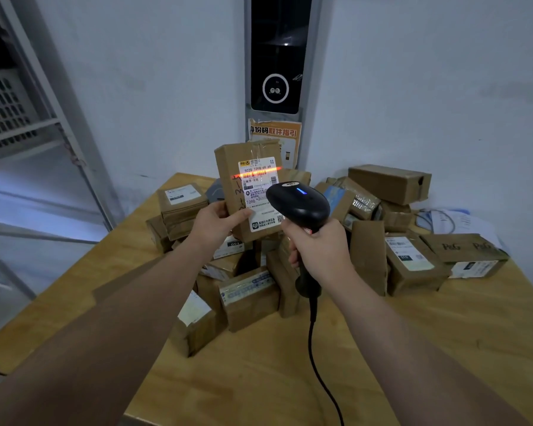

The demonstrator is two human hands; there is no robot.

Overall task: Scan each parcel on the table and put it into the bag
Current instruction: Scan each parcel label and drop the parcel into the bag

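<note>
A parcel [246, 186] is held upright above a table [290, 379] piled with boxes [413, 262]. The left hand [216, 222] grips its lower edge; the right hand [317, 250] wraps a scanner [299, 207]. The red beam may sit too high, missing the barcode.
</note>
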